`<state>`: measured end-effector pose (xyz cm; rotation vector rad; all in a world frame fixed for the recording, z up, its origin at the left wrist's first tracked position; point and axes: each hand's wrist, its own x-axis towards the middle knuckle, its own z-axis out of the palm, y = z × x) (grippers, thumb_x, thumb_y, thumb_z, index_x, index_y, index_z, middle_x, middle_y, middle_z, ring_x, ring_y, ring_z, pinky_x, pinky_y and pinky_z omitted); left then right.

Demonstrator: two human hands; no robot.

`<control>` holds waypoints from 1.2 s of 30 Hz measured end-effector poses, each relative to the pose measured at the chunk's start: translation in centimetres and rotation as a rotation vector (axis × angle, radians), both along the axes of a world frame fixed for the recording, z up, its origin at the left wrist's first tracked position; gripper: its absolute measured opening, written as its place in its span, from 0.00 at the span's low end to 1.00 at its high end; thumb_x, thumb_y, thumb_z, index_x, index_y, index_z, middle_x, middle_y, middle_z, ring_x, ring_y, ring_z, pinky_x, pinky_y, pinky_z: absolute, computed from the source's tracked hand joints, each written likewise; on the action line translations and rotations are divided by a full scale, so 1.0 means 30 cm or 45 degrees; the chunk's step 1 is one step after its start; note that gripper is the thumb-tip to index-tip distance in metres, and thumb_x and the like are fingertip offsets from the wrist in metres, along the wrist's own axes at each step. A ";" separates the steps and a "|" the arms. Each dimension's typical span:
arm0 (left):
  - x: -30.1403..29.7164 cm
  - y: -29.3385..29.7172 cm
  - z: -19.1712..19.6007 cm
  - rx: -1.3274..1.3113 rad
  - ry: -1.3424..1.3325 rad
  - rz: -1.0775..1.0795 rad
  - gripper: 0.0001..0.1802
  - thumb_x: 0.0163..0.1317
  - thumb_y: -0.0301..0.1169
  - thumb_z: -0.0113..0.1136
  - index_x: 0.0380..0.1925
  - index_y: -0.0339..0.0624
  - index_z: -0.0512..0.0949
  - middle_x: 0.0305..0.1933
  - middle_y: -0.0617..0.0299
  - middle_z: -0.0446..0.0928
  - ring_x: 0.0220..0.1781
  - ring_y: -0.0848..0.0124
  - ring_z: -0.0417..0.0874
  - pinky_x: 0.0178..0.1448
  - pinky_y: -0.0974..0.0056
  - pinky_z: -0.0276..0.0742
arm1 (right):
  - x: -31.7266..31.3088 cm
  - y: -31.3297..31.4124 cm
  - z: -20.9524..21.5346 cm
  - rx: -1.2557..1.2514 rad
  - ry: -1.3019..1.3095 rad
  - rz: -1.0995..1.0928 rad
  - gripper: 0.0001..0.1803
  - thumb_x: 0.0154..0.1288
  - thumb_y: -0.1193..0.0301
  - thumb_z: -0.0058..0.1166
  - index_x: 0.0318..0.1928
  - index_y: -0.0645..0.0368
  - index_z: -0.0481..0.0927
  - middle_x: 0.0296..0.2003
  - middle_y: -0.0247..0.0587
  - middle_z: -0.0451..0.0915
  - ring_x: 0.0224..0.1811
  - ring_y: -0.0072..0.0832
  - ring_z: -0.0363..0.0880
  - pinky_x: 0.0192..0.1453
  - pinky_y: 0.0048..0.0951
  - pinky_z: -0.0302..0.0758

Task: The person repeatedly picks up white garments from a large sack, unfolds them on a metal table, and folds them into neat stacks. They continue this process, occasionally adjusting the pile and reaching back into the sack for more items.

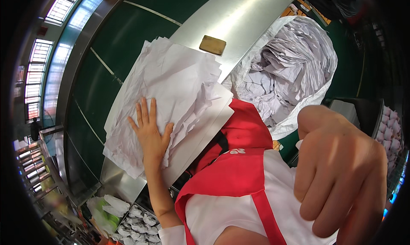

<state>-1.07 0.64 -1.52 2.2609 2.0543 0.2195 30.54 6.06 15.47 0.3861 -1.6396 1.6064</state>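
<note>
- Left hand (149,132) spread flat, fingers splayed, pressing the stack of white tissue paper (171,91) on the steel surface (230,18).
- Right hand (341,176) loosely curled close to the camera, holding nothing visible.
- Risk, likely: loose overhanging sheets sliding off the edge, or creasing under uneven pressure.
- Wooden block (212,45) just beyond the stack; sack of crumpled paper (290,65) alongside.
- Green floor, windows at left.

Wearer: red fabric apron (232,168) with broad strap and small white emblem, over a white short-sleeved shirt (218,215). Both hands bare, ungloved.
</note>
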 end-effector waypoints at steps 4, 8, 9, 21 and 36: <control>0.005 0.005 0.001 0.005 0.012 -0.011 0.43 0.55 0.53 0.55 0.69 0.47 0.58 0.75 0.53 0.51 0.77 0.53 0.47 0.74 0.39 0.29 | 0.044 0.014 -0.020 -0.003 -0.035 0.065 0.08 0.62 0.73 0.49 0.31 0.62 0.80 0.22 0.40 0.76 0.20 0.23 0.74 0.26 0.21 0.72; -0.014 -0.009 -0.033 0.012 0.000 0.006 0.43 0.56 0.54 0.54 0.69 0.47 0.58 0.75 0.53 0.52 0.77 0.53 0.47 0.74 0.39 0.29 | 0.091 0.061 -0.069 -0.035 -0.147 0.073 0.11 0.64 0.71 0.45 0.31 0.62 0.79 0.20 0.36 0.75 0.20 0.21 0.73 0.27 0.21 0.71; -0.011 0.008 -0.020 -0.002 0.009 -0.010 0.43 0.56 0.54 0.53 0.69 0.47 0.58 0.74 0.53 0.52 0.77 0.53 0.47 0.74 0.39 0.29 | 0.126 0.087 -0.086 -0.071 -0.215 0.006 0.12 0.65 0.70 0.44 0.31 0.62 0.78 0.20 0.35 0.74 0.20 0.21 0.73 0.27 0.21 0.71; 0.017 0.025 -0.010 -0.021 0.037 -0.053 0.41 0.61 0.55 0.47 0.70 0.45 0.56 0.75 0.50 0.50 0.77 0.51 0.45 0.74 0.38 0.30 | -0.091 0.192 -1.561 -0.387 -1.521 -1.162 0.20 0.63 0.64 0.47 0.48 0.68 0.72 0.41 0.63 0.78 0.43 0.50 0.78 0.50 0.41 0.74; 0.005 0.004 -0.022 -0.016 0.033 -0.037 0.40 0.62 0.54 0.45 0.70 0.45 0.56 0.75 0.51 0.50 0.77 0.51 0.45 0.74 0.39 0.30 | 0.311 0.163 -1.701 0.094 -2.377 -1.813 0.27 0.45 0.68 0.63 0.49 0.57 0.73 0.48 0.46 0.73 0.50 0.45 0.73 0.49 0.42 0.77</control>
